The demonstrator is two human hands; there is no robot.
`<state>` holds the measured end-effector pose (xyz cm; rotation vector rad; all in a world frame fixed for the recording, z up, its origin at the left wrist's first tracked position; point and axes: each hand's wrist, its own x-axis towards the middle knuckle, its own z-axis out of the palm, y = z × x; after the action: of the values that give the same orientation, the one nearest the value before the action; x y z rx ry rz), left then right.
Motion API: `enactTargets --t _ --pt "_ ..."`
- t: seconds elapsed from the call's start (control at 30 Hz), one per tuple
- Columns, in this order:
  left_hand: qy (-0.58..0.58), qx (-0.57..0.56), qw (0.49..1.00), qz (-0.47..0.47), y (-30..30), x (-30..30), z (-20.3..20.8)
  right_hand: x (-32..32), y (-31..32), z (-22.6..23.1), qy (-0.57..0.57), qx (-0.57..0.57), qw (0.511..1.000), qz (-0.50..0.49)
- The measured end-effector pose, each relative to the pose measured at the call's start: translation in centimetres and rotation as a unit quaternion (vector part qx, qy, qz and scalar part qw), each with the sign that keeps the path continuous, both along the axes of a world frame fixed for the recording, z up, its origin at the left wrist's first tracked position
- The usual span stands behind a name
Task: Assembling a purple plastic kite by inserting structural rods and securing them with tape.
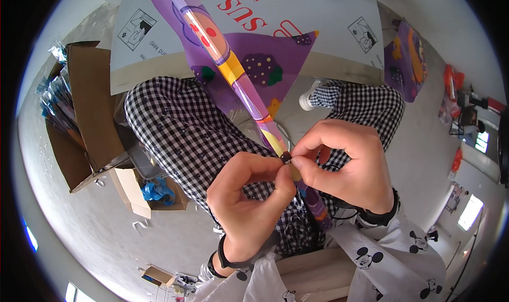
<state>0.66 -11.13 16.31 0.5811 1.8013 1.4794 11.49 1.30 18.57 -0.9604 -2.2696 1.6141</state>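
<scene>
A long purple printed sheet [249,92], glossy and kite-like, runs diagonally from the far table down across my lap. Its lengthwise edge forms a narrow ridge, and a triangular flap with a berry print [262,69] spreads to the right. My left hand [252,196] is closed, thumb and forefinger pinching the ridge beside a small dark piece [286,157]. From the right, my right hand [344,161] pinches the same spot, its fingertips almost touching the left ones. The fingertips partly cover the small dark piece, so its kind cannot be made out.
A table with a printed protective film [159,47] stands before my knees. On the left are a cardboard box with plastic-wrapped packs [93,116] and a smaller box holding blue plastic [158,191]. Another purple printed piece [407,63] hangs at the table's right.
</scene>
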Motion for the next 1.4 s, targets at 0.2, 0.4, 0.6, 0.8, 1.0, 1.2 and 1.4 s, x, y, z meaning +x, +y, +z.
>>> enactTargets --t 0.2,0.4,0.6,0.8,1.0,1.2,1.4 --pt "0.043 0.007 0.999 0.020 0.0 0.5 -0.8 0.0 -0.1 -0.3 -0.008 0.022 1.000 0.006" --pt "0.055 0.002 0.998 0.021 0.0 0.5 -0.9 -0.1 -0.1 -0.1 -0.012 -0.009 1.000 0.005" --pt "-0.042 0.026 0.999 0.019 0.0 0.4 -0.6 -0.1 -0.4 -0.3 -0.005 -0.018 1.000 -0.004" --pt "-0.168 0.113 0.979 0.018 -0.5 0.2 -1.5 0.0 -0.3 0.0 -0.008 -0.184 0.983 -0.010" --pt "-0.247 0.122 0.961 0.009 -0.8 0.1 -2.5 0.2 -0.3 -0.3 0.010 -0.252 0.968 -0.012" --pt "-0.337 0.167 0.927 -0.002 -0.5 0.0 -2.9 0.3 -0.1 -0.1 -0.002 -0.304 0.952 -0.025" --pt "-0.384 0.180 0.906 0.005 -0.4 0.2 -3.2 0.7 -0.2 -0.6 0.020 -0.377 0.925 -0.051"
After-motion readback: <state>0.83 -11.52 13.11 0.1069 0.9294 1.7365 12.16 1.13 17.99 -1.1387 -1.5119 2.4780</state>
